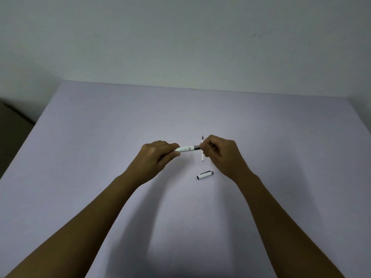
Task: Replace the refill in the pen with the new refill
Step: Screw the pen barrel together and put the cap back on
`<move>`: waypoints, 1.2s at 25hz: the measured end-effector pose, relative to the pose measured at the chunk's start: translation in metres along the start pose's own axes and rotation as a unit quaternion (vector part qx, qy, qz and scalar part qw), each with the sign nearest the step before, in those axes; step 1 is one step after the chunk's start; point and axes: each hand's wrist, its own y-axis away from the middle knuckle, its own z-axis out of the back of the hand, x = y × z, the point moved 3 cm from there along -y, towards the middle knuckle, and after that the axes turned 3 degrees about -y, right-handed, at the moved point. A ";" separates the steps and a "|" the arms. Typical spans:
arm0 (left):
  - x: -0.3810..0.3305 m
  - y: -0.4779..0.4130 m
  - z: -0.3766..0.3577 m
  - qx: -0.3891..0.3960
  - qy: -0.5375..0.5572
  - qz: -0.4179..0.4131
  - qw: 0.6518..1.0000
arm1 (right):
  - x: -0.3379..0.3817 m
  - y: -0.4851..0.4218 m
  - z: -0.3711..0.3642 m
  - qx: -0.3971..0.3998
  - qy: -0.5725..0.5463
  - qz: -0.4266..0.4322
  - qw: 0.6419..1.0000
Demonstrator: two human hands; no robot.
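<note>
Nearest, below the grip: short white plastic pen cap (205,175), grey-ended, lying on the pale lilac table (100,157). Left hand (155,157) clenched around white cylindrical pen barrel (185,149); right hand (219,155) pinching its grey front section. Behind the grip: thin white refill (202,151). Likely light, stiff, slippery; hold near the joint.

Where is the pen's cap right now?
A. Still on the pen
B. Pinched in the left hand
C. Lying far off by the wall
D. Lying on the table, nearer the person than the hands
D: the cap lies by itself on the table, below the right hand, while both hands hold the uncapped pen above it.
</note>
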 end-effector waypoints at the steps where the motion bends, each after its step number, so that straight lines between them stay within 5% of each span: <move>1: 0.000 0.000 0.000 -0.003 0.002 0.000 1.000 | 0.001 0.000 0.000 0.005 -0.007 0.001 1.000; 30: -0.007 -0.002 0.001 -0.007 -0.011 -0.022 1.000 | 0.010 -0.001 0.005 0.038 0.071 0.046 0.996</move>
